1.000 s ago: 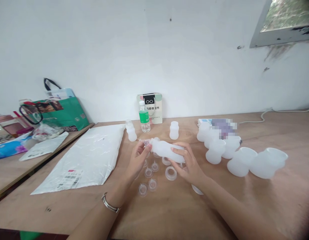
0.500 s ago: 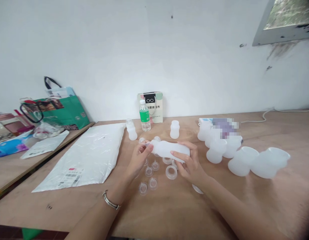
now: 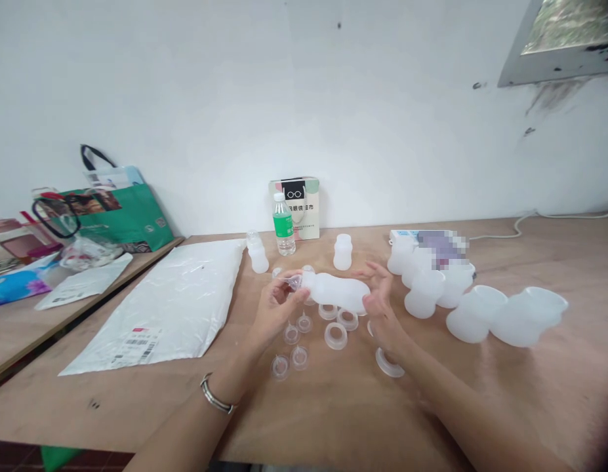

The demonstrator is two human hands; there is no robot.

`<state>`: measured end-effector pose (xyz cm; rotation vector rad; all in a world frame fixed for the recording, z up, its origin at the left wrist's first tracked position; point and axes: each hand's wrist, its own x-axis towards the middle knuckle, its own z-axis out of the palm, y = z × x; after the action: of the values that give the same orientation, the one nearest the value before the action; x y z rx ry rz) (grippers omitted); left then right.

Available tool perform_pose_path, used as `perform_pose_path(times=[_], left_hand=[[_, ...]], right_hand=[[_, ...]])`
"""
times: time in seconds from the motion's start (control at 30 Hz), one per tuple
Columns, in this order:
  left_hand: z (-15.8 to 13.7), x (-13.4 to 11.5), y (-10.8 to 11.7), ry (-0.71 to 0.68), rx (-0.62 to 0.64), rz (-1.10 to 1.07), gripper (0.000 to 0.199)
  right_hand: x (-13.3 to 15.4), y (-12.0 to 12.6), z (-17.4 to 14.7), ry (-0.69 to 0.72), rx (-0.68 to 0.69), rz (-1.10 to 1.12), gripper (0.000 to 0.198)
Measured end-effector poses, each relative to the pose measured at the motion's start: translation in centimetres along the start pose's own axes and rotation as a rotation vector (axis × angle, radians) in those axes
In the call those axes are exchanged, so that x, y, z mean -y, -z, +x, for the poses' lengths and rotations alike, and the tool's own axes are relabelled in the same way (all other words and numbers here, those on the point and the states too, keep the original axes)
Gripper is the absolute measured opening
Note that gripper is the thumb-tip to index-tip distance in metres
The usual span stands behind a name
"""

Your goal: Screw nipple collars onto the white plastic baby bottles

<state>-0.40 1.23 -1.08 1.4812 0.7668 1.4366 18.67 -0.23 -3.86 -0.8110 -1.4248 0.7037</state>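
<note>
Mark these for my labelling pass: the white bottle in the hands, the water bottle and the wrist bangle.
white bottle (image 3: 339,292): head view, mid body.
water bottle (image 3: 283,226): head view, green label.
wrist bangle (image 3: 215,400): head view, metal band.

Bare forearms; a silver bracelet (image 3: 216,395) circles the left wrist.

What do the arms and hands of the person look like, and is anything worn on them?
Both forearms are bare, with no sleeves in view. The left hand has a silver metal bangle on its wrist. The right hand shows no ring, watch or glove. Both hands are slim, with short nails.
</note>
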Motion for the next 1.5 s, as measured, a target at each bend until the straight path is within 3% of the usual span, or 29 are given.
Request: perform_pose_path(times=[0.1, 0.17, 0.2, 0.27, 0.33, 0.37, 0.4, 0.5, 0.57, 0.63, 0.7, 0.77, 0.83, 0.93, 1.03, 1.13, 1.3, 1.4, 1.5], left_hand=[[0.1, 0.3, 0.1, -0.010, -0.021, -0.006, 0.031], [0.1, 0.3, 0.2, -0.036, -0.007, -0.016, 0.031], [0.0, 0.2, 0.3, -0.047, 0.005, -0.022, 0.031], [0.0, -0.1, 0.3, -0.057, 0.034, -0.031, 0.032], [-0.1, -0.3, 0.2, -0.049, 0.050, -0.025, 0.032], [-0.2, -0.3, 0.1, -0.045, 0.043, -0.018, 0.032], [-0.2, -0.3, 0.1, -0.045, 0.026, -0.014, 0.031], [-0.1, 0.0, 0.1, -0.059, -0.027, -0.018, 0.029], [0.0, 0.2, 0.1, -0.061, -0.043, -0.030, 0.029], [0.0, 0.4, 0.2, -0.059, -0.038, -0.041, 0.029], [-0.1, 0.4, 0.3, -0.067, -0.019, -0.032, 0.031], [-0.1, 0.4, 0.4, -0.078, -0.001, -0.017, 0.032], [-0.2, 0.5, 0.5, -0.095, -0.006, -0.007, 0.031], [-0.3, 0.5, 0.6, -0.124, -0.033, 0.033, 0.026], [-0.4, 0.3, 0.7, -0.157, -0.020, 0.121, 0.023], [-0.6, 0.2, 0.7, -0.163, 0.015, 0.142, 0.023], [-0.5, 0.2, 1.2, -0.146, 0.076, 0.230, 0.034], [0.4, 0.0, 2.2, -0.203, 0.071, 0.333, 0.055], [1.8, 0.1, 3.5, -0.261, -0.147, 0.434, 0.061]], right_hand=[[-0.1, -0.1, 0.0, 0.343, -0.078, -0.239, 0.060], [0.3, 0.0, -0.1, 0.410, -0.050, -0.324, 0.054], [0.6, 0.0, -0.1, 0.359, -0.017, -0.319, 0.048], [1.0, 0.2, -0.2, 0.092, 0.090, -0.193, 0.038], [1.0, 0.3, -0.3, -0.168, 0.158, -0.025, 0.045], [0.9, 0.3, -0.3, -0.207, 0.155, 0.026, 0.051], [0.6, 0.3, -0.2, -0.168, 0.135, 0.040, 0.057], [0.0, 0.3, -0.2, 0.165, 0.036, -0.106, 0.070], [0.2, 0.2, -0.2, 0.258, 0.050, -0.243, 0.067], [0.9, 0.1, -0.3, 0.138, 0.126, -0.279, 0.051], [1.8, 0.0, -0.4, -0.110, 0.240, -0.152, 0.034], [2.4, -0.1, -0.4, -0.302, 0.316, 0.003, 0.031], [2.5, -0.1, -0.5, -0.272, 0.279, -0.010, 0.036], [2.2, -0.3, -0.8, 0.012, 0.159, -0.344, 0.059], [2.2, -0.5, -1.1, 0.128, 0.211, -0.590, 0.047], [2.7, -0.7, -1.2, 0.077, 0.302, -0.555, 0.037], [3.3, -1.0, -1.1, -0.142, 0.454, -0.333, 0.031], [3.3, -1.4, -1.2, -0.206, 0.371, -0.286, 0.035], [3.1, -1.7, -1.0, -0.245, 0.198, -0.191, 0.037]])
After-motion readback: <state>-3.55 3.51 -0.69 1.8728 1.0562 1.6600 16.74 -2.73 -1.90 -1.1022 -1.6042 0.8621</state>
